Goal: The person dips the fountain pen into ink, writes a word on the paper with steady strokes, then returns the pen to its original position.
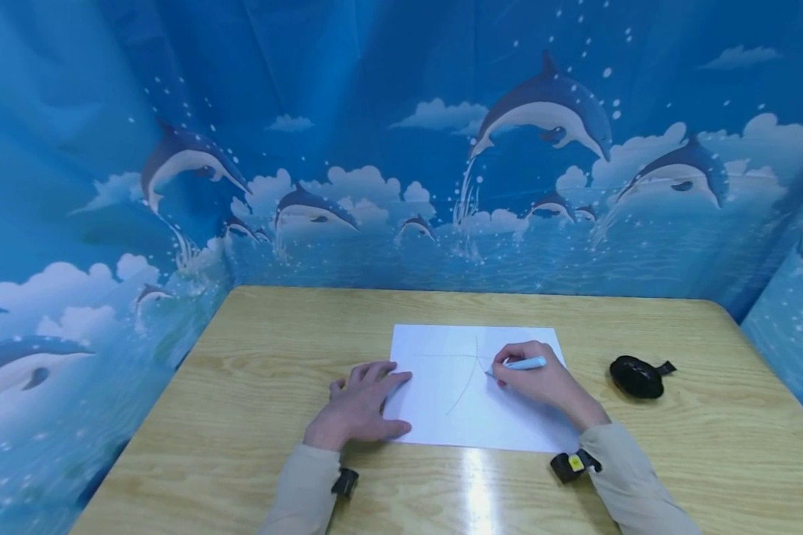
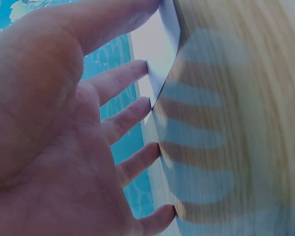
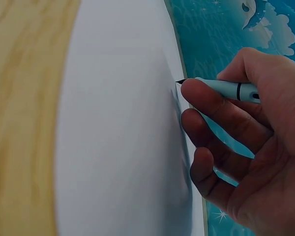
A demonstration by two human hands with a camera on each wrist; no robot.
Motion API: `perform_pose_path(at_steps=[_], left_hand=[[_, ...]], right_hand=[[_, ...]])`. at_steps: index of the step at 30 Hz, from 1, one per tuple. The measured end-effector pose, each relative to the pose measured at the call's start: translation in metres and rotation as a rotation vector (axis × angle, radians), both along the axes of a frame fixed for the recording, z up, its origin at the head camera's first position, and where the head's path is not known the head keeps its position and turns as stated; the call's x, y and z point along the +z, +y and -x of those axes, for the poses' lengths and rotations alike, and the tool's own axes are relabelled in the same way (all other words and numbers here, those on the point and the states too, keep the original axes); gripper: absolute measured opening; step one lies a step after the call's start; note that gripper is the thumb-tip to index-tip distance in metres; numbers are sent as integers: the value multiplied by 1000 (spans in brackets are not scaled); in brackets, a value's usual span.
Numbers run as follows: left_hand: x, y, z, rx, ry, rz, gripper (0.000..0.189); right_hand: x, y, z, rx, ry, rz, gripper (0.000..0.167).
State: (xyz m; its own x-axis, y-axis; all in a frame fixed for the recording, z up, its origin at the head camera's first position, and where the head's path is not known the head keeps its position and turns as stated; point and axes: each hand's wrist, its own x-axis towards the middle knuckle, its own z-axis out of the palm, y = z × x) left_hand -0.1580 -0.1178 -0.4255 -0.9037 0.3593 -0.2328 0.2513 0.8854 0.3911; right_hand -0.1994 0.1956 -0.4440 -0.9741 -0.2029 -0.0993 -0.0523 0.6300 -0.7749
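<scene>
A white sheet of paper (image 1: 428, 416) lies on the wooden table, bearing a thin horizontal line, a short vertical one and a stroke curving down to the left. My right hand (image 1: 538, 375) pinches a light blue pen (image 1: 527, 363), its dark nib at the paper just right of where the lines meet. In the right wrist view the pen (image 3: 226, 88) sits between thumb and index finger, the other fingers curled loosely. With fingers spread, my left hand (image 1: 361, 405) rests at the sheet's left edge; in the left wrist view its fingertips (image 2: 140, 67) touch paper and tabletop.
To the right of the paper, a small black pouch-like object (image 1: 637, 377) with a tab lies on the table (image 1: 254, 357). A blue curtain (image 1: 375, 134) printed with dolphins hangs behind and at the sides. Black wrist cameras (image 1: 569, 467) are strapped to both sleeves.
</scene>
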Motion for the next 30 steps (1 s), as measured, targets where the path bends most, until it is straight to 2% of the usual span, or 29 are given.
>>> perform_pose_path(at_steps=[14,30], left_hand=[[-4,0,2,2,-3,7,74],[-2,-1,2,-3,-2,3,75]], right_hand=[[-2,4,-7,8,24,-27,9],[0,10,-13,30,-19,-24,9]])
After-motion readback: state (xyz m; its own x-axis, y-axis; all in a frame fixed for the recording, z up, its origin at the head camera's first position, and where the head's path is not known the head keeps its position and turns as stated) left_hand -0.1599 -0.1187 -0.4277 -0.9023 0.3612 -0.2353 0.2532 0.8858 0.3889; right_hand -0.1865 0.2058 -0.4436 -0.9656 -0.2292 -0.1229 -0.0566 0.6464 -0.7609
